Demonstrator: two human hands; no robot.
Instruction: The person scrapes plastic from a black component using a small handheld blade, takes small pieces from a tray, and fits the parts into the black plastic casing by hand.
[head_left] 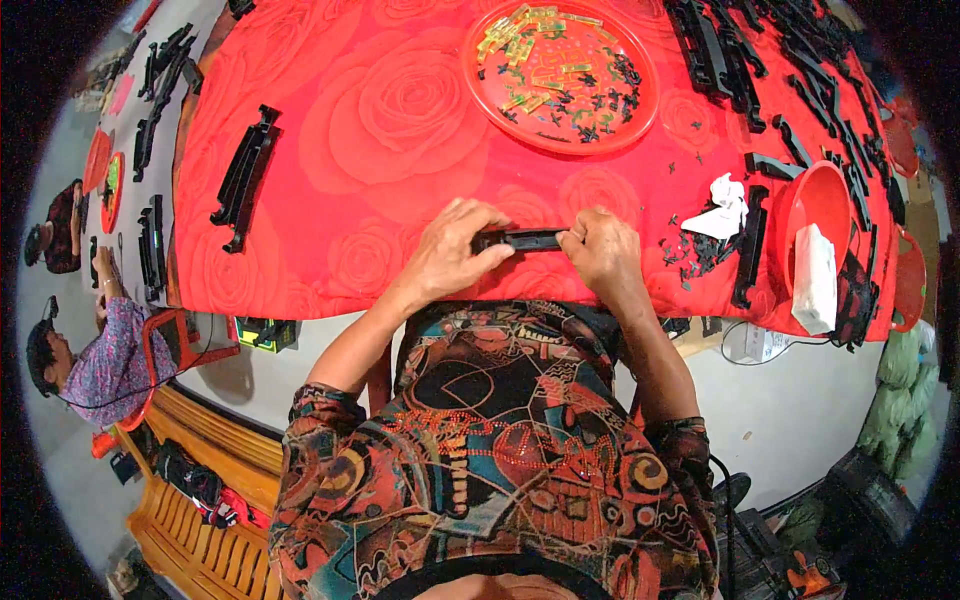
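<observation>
Both hands grip one black plastic strip [532, 240], held level just above the near part of the red tablecloth [400, 120]. My left hand [455, 248] is closed round its left end, thumb along the near side. At the right end, my right hand [604, 250] pinches it with thumb and fingers. Beyond the hands stands a round red tray [490, 115] with clear yellowish pieces [520, 40] and small black parts [610, 98]. Several long black strips [243, 180] lie together to the left. To the right, small black bits [705, 252] are piled beside a crumpled white tissue [722, 205].
More black strips [715, 55] cover the far right of the table. A red bowl [815, 195] and a white tissue pack [815, 280] sit at the right edge. On the left, a co-worker [110, 350] sits at another table. A wooden bench [205, 515] stands at lower left.
</observation>
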